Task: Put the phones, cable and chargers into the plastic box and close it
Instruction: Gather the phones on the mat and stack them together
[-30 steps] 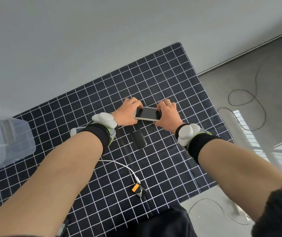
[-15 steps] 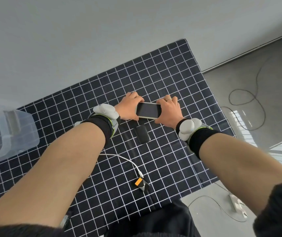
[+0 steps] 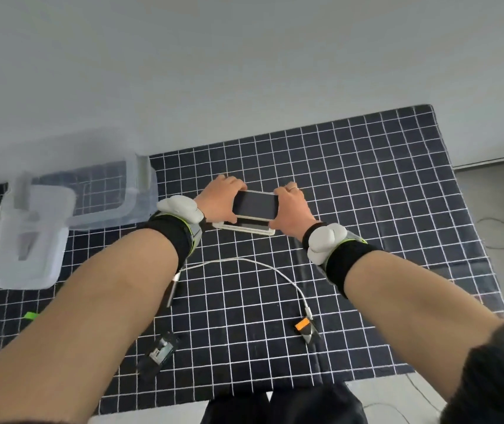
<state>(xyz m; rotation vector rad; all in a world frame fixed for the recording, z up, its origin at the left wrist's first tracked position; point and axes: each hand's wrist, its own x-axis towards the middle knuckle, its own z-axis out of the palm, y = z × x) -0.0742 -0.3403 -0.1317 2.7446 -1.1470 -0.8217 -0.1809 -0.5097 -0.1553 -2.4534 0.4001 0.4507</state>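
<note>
So both hands, left hand (image 3: 218, 198) and right hand (image 3: 292, 209), grip the upper phone (image 3: 255, 205) by its ends, stacked over a white phone (image 3: 246, 228) (hard to tell if touching). Best square them up before carrying toward the plastic box (image 3: 104, 191) at 9 o'clock.

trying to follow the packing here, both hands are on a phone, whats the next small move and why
Probably carry the phone leftward to the open plastic box. The left hand and right hand grip its ends, holding it above a second phone on the cloth, and the box shows nothing inside, its lid off beside it.
</note>
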